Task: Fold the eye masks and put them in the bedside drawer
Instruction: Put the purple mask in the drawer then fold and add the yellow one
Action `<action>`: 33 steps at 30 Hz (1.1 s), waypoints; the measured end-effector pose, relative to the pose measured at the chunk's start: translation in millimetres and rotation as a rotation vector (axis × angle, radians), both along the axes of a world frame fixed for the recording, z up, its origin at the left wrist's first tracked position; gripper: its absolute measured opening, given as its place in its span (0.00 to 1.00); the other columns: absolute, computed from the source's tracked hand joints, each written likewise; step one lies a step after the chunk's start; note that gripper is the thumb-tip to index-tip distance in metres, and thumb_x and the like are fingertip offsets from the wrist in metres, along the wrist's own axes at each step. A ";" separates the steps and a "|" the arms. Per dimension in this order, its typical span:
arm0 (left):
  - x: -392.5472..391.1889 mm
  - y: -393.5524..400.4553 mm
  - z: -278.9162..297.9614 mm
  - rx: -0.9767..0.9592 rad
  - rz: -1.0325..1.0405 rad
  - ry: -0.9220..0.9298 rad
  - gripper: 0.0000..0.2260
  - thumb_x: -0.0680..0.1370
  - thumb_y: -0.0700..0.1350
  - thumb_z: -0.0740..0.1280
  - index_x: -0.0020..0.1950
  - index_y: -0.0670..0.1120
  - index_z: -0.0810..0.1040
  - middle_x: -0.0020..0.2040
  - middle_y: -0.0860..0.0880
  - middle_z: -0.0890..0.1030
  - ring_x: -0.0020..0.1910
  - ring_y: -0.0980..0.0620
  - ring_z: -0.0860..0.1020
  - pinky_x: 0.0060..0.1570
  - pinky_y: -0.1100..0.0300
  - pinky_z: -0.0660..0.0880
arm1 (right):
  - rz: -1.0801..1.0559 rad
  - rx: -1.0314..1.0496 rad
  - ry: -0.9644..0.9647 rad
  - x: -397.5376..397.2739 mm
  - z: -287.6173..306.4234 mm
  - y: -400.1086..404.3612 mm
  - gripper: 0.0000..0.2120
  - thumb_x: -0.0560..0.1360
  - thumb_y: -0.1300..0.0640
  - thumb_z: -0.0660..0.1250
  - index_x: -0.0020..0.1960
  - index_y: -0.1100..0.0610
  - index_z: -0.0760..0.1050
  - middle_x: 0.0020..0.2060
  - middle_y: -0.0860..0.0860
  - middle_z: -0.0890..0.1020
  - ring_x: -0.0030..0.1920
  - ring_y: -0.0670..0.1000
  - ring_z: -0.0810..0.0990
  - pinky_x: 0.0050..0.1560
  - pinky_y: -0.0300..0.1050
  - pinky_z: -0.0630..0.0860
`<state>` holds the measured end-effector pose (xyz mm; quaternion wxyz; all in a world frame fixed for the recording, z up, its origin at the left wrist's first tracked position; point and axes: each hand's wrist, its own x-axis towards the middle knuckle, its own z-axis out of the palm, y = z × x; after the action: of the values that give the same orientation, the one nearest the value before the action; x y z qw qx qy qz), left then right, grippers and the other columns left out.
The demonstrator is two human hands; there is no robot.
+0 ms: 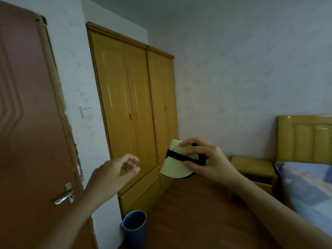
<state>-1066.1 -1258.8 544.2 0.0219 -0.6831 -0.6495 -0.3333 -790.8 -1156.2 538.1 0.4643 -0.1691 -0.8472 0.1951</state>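
Ahead, from the head view, bare wooden floor [197, 203] runs between the wardrobe [133, 105] on the left and the bed [309, 186] on the right, with the bedside table [253, 168] against the far wall. The right hand [204, 160] holds a folded eye mask [175, 168] in the air, thumb and fingers pinching its right end; its black strap slants down to the right, rounded edge downward. The left hand [115, 171] hangs apart, fingers loosely curled, holding nothing.

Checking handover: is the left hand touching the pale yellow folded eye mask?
Apart. The head view shows wardrobe between the left hand and pale yellow folded eye mask.
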 end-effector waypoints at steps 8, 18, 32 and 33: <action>51.9 140.6 -2.2 -0.001 -0.219 0.051 0.08 0.78 0.56 0.63 0.56 0.59 0.74 0.45 0.63 0.78 0.41 0.65 0.76 0.34 0.64 0.74 | -0.258 0.036 -0.069 52.8 -1.8 76.2 0.07 0.73 0.60 0.71 0.51 0.56 0.81 0.59 0.44 0.75 0.58 0.45 0.77 0.47 0.38 0.80; 122.3 300.4 -2.7 0.021 -0.318 0.084 0.08 0.77 0.58 0.63 0.55 0.60 0.74 0.44 0.64 0.77 0.44 0.67 0.76 0.35 0.68 0.70 | -0.409 0.072 -0.079 122.9 -0.1 205.0 0.09 0.72 0.60 0.72 0.52 0.57 0.81 0.59 0.44 0.75 0.58 0.45 0.76 0.45 0.36 0.80; 209.4 508.6 -15.2 0.027 -0.504 0.003 0.09 0.77 0.56 0.65 0.56 0.58 0.75 0.45 0.63 0.79 0.45 0.67 0.77 0.41 0.65 0.75 | -0.545 0.058 -0.125 193.9 -0.4 364.7 0.09 0.72 0.61 0.72 0.51 0.57 0.81 0.58 0.45 0.76 0.56 0.45 0.78 0.44 0.33 0.78; 215.9 526.3 -16.9 0.031 -0.516 -0.004 0.09 0.77 0.55 0.65 0.56 0.58 0.76 0.45 0.63 0.79 0.45 0.66 0.77 0.43 0.62 0.77 | -0.559 0.047 -0.122 197.6 1.5 377.3 0.09 0.72 0.61 0.72 0.51 0.57 0.81 0.58 0.44 0.76 0.56 0.46 0.78 0.45 0.34 0.79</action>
<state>-850.1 -732.5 527.3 -0.0549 -0.8249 -0.4489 -0.3392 -593.2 -778.8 539.6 0.4519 -0.3968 -0.7984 0.0294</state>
